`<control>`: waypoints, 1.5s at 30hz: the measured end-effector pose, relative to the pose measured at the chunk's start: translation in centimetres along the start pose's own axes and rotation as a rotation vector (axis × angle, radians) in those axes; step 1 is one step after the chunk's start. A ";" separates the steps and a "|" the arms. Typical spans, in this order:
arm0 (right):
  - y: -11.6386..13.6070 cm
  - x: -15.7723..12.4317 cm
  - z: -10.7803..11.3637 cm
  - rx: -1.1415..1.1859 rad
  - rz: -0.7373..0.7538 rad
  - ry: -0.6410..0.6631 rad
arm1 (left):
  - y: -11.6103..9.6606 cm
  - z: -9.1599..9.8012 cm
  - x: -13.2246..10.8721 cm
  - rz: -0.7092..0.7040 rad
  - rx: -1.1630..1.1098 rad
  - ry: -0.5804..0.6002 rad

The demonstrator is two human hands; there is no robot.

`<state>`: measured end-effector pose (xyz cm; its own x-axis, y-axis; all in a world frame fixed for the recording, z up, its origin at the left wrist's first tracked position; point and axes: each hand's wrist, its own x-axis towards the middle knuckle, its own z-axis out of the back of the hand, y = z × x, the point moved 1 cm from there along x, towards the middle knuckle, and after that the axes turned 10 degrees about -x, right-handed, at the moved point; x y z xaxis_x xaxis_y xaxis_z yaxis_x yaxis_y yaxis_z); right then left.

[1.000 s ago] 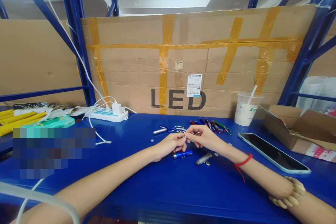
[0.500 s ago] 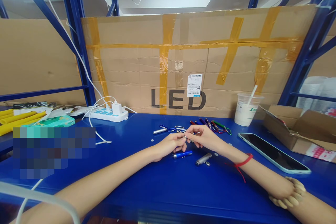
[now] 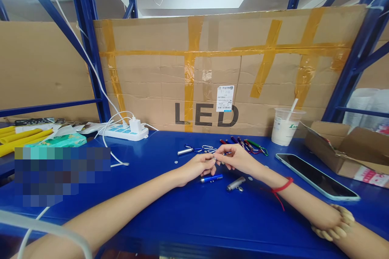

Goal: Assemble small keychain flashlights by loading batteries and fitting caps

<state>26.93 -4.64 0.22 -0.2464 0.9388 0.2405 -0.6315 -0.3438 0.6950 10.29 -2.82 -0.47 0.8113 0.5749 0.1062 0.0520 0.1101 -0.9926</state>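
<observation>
My left hand (image 3: 199, 167) and my right hand (image 3: 235, 157) meet fingertip to fingertip over the middle of the blue table (image 3: 182, 218). Both are closed in a pinch on a tiny metallic piece (image 3: 214, 158), too small to name. Just below my fingers lies a blue metal tube (image 3: 212, 178). Right of it rests a grey metal cylinder (image 3: 236, 183) with a small ring at its end. Behind my hands are a silver tube (image 3: 185, 151) with a blue clip, and several red, dark and blue tubes with a green carabiner (image 3: 258, 146).
A phone (image 3: 317, 176) lies right of my right forearm, near an open cardboard box (image 3: 349, 166). A cup with a straw (image 3: 284, 127) stands behind. At the left are a power strip (image 3: 124, 131), white cables and yellow tubes (image 3: 24, 139). Cardboard (image 3: 152, 85) walls the back.
</observation>
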 end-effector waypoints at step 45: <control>0.6 -0.1 1.0 -0.002 0.008 0.039 | -0.3 -0.1 0.1 0.027 -0.052 -0.025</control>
<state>27.31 -4.90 1.36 -0.2796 0.9348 0.2192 -0.6312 -0.3510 0.6917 10.44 -2.91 -0.20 0.7981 0.5972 0.0797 0.0605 0.0522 -0.9968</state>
